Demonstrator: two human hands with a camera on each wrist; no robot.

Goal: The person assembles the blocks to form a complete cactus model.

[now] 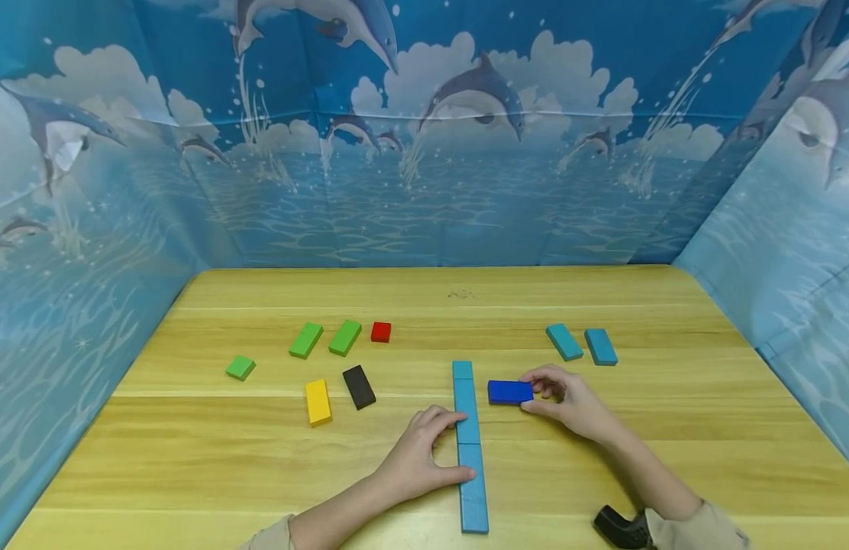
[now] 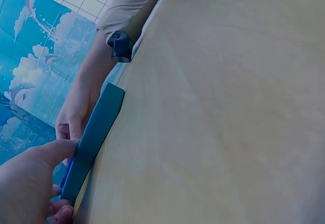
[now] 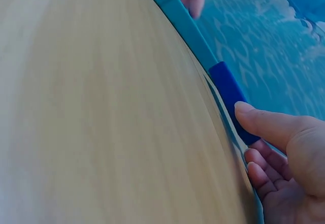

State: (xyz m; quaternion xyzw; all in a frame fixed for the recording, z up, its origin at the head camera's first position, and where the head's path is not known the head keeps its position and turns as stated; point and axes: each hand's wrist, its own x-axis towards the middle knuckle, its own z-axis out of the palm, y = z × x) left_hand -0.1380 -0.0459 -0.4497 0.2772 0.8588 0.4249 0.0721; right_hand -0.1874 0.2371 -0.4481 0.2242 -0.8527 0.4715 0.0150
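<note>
A straight row of light blue blocks [image 1: 469, 428] lies lengthwise on the table, one short piece at its far end. My left hand [image 1: 419, 457] is at the left side of the row, thumb and index finger spread apart and touching it. Just right of the row, a dark blue block [image 1: 510, 393] lies crosswise, with a narrow gap in the head view. My right hand [image 1: 569, 401] pinches its right end between thumb and fingers. In the right wrist view the thumb is on the dark blue block [image 3: 228, 92]. The left wrist view shows a light blue block [image 2: 94, 140] by the left thumb.
Two light blue blocks [image 1: 564, 341] lie back right. Left of the row are a black block [image 1: 359, 386], a yellow block [image 1: 318, 402], a small red block [image 1: 381, 331] and green blocks [image 1: 345, 338]. Dolphin-printed cloth [image 1: 438, 198] encloses the table. A black device [image 1: 622, 528] is at the right sleeve.
</note>
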